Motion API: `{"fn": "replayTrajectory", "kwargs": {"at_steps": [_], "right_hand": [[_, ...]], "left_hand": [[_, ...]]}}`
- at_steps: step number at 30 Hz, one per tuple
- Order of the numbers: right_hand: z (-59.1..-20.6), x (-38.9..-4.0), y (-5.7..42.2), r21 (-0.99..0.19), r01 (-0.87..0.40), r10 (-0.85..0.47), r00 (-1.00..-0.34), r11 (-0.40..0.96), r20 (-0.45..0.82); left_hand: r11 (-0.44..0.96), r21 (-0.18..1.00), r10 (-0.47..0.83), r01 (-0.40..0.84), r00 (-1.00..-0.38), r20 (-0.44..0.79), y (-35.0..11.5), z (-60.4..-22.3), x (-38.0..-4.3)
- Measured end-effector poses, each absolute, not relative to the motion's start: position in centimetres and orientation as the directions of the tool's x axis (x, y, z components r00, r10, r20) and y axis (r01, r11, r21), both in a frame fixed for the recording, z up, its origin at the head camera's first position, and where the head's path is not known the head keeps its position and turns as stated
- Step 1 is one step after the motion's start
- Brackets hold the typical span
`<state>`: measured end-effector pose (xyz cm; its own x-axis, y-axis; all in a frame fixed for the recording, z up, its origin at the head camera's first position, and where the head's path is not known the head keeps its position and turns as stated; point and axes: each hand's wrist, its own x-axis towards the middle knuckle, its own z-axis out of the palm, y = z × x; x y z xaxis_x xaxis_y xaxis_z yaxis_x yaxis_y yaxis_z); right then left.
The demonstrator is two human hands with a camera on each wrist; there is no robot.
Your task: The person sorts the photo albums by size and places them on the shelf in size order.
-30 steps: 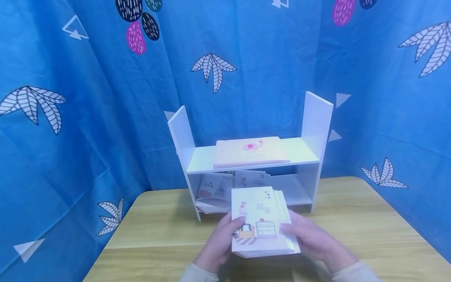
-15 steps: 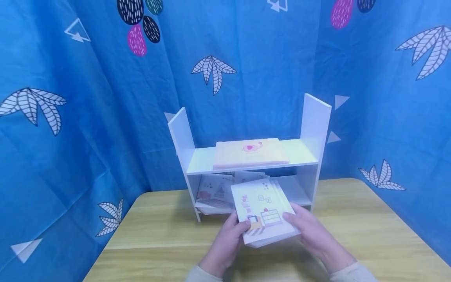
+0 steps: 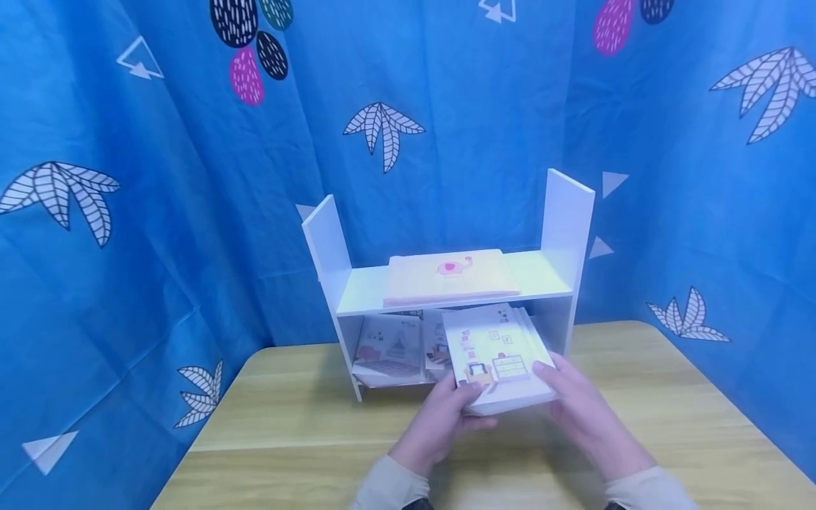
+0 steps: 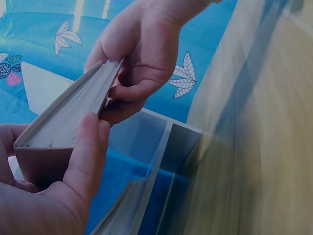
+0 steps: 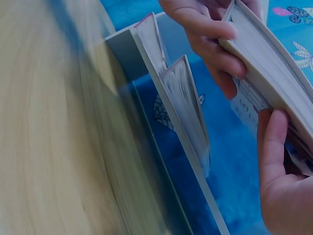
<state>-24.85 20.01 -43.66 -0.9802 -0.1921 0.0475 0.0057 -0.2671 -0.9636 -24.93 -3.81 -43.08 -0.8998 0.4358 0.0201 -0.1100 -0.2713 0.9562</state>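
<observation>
A thick white book (image 3: 500, 340), its cover printed with a drawn desk and chest of drawers, is held by both hands at the front of the small white shelf (image 3: 567, 227). My left hand (image 3: 440, 421) grips its near left corner, thumb on the cover. On the right edge, my right hand (image 3: 583, 407) holds it with the thumb on top. In the left wrist view the page block (image 4: 73, 112) shows between the covers. Two white books, a left one (image 3: 389, 343) and a partly hidden one (image 3: 435, 340), lie side by side in the lower compartment.
A pale book with a pink elephant (image 3: 452, 280) lies flat on the upper shelf board. The shelf stands at the back of a wooden table (image 3: 287, 425), before a blue patterned curtain (image 3: 446, 142). The shelf's upright sides flank the upper board.
Both hands have carried the book forward and to the right, from above the table to the lower compartment's opening. It turned slightly on the way. The shelved books look unmoved.
</observation>
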Motion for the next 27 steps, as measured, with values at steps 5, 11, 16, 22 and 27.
{"fn": "replayTrajectory", "kwargs": {"at_steps": [5, 11, 16, 22, 27], "right_hand": [[-43.7, -25.1, 20.6, -0.938, 0.007, -0.209, -0.976, -0.345, 0.069], [-43.3, -25.9, 20.5, -0.885, -0.038, -0.188, -0.972, -0.463, 0.14], [-42.3, -27.4, 19.6, -0.816, -0.041, -0.148, -0.977, -0.577, 0.154], [-42.2, -28.8, 19.3, -0.814, -0.028, -0.105, -0.989, -0.58, 0.109], [-43.2, -29.5, 19.7, -0.807, -0.019, -0.089, -0.992, -0.59, 0.089]], "left_hand": [[-0.264, 0.96, 0.423, -0.096, -0.906, 0.026, -3.1, -42.6, -26.2], [-0.183, 0.979, 0.367, -0.091, -0.93, -0.018, -2.1, -41.4, -28.0], [0.022, 0.999, 0.296, -0.032, -0.954, -0.037, -1.6, -39.3, -29.9], [0.285, 0.956, 0.251, 0.068, -0.968, -0.006, -1.0, -38.3, -31.9], [0.379, 0.924, 0.223, 0.052, -0.974, -0.037, -0.3, -38.2, -32.7]]}}
